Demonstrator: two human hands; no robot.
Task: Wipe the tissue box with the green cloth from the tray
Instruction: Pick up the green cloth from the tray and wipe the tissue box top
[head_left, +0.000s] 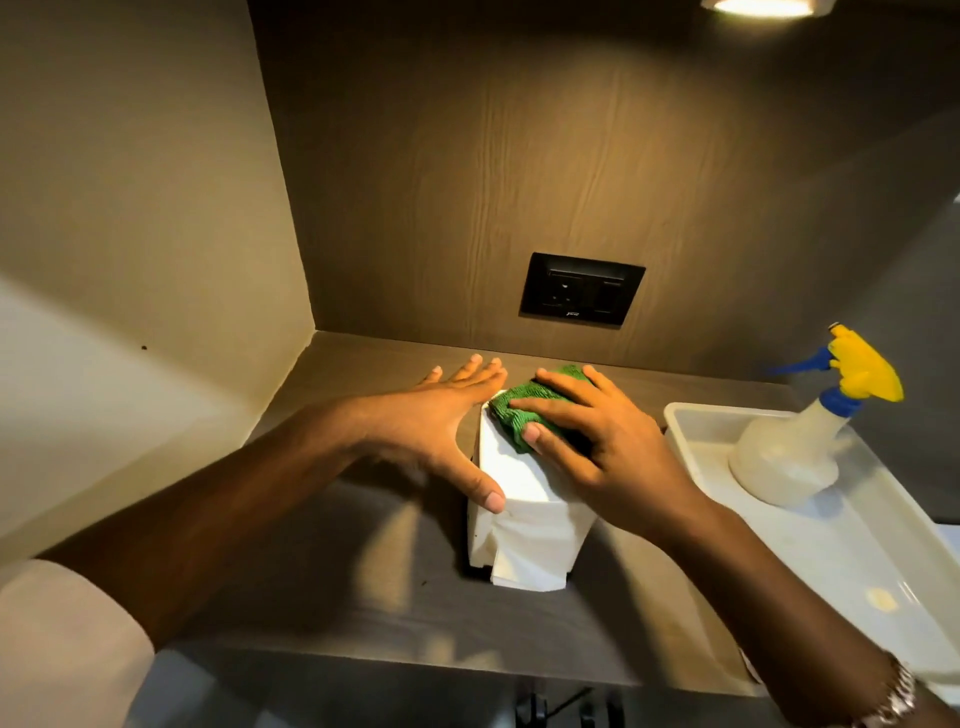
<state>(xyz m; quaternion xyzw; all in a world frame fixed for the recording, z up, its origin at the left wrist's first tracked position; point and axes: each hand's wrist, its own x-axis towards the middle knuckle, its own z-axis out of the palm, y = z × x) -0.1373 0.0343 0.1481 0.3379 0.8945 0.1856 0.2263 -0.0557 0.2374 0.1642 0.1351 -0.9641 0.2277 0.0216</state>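
A white tissue box (511, 486) stands in the middle of the dark wooden counter, with a tissue hanging out of its near face. A folded green cloth (517, 410) lies on the box's top at the far end. My right hand (597, 441) presses flat on the cloth, fingers spread over it and thumb at its near edge. My left hand (441, 426) is open with fingers apart along the box's left side, its thumb touching the box's top near corner. A white tray (691, 421) sits to the right of the box.
A spray bottle (800, 447) with a yellow and blue trigger stands in the tray. A black wall socket (582, 288) is set in the wooden back panel. A beige side wall closes the left. The counter's front edge runs near the bottom.
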